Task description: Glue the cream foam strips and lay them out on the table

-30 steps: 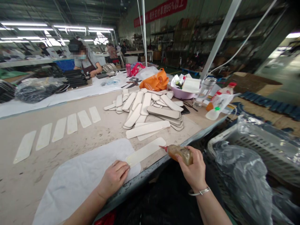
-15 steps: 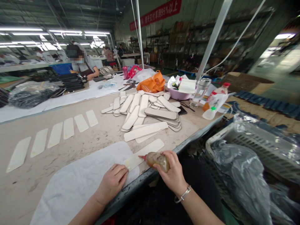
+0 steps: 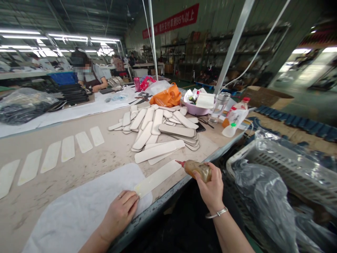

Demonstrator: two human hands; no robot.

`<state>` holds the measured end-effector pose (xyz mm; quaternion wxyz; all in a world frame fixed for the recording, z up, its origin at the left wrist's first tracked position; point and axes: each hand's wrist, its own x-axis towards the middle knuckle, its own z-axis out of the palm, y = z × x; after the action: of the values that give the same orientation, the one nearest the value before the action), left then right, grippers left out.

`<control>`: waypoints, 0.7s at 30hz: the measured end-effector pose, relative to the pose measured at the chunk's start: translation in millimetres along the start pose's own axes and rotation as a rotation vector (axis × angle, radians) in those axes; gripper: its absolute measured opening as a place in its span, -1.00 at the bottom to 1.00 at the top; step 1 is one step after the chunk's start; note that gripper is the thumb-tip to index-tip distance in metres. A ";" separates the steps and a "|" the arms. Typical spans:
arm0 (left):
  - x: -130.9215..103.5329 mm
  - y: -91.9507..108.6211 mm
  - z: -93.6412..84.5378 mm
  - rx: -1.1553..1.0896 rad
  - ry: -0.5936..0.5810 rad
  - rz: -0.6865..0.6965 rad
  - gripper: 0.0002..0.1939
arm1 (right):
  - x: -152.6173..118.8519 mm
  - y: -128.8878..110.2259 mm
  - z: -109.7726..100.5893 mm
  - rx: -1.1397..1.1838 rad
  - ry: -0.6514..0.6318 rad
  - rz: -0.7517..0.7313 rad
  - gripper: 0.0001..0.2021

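A squeeze bottle (image 3: 197,169) of brownish liquid with a red nozzle is wrapped in my right hand (image 3: 212,182). Its tip sits over the far right end of a long white strip (image 3: 159,178). My left hand (image 3: 123,209) has its fingers together at the strip's near left end, gripping or pressing it down; the fingertips are partly hidden. Under that end lies a white cloth (image 3: 86,207). Behind the strip, two more white strips (image 3: 159,151) overlap beside a heap of rounded pale pieces (image 3: 151,123).
Several white strips (image 3: 52,156) lie in a row on the left of the table. At the back stand an orange bag (image 3: 165,96), a purple basin (image 3: 196,109) and a clear bottle (image 3: 219,107). A plastic crate (image 3: 244,154) is at right. Another person (image 3: 91,75) works across the table.
My right hand has moved the bottle along the strip to its far right end. My left hand stays at the near end. The whole view has shifted slightly.
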<state>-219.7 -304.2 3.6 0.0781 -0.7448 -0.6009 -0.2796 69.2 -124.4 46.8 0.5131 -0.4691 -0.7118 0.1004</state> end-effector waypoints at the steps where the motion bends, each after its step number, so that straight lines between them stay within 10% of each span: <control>1: -0.2 -0.4 0.5 0.002 -0.004 -0.001 -0.86 | 0.4 0.0 3.0 0.007 -0.015 0.001 -0.64; 21: -0.7 -0.2 1.2 -0.015 -0.006 -0.012 -0.86 | -15.1 -7.1 -11.5 0.063 -0.158 0.039 -0.64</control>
<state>-219.6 -304.2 2.1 0.0688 -0.7425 -0.6036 -0.2822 75.2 -143.7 46.8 0.4678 -0.4571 -0.7372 0.1694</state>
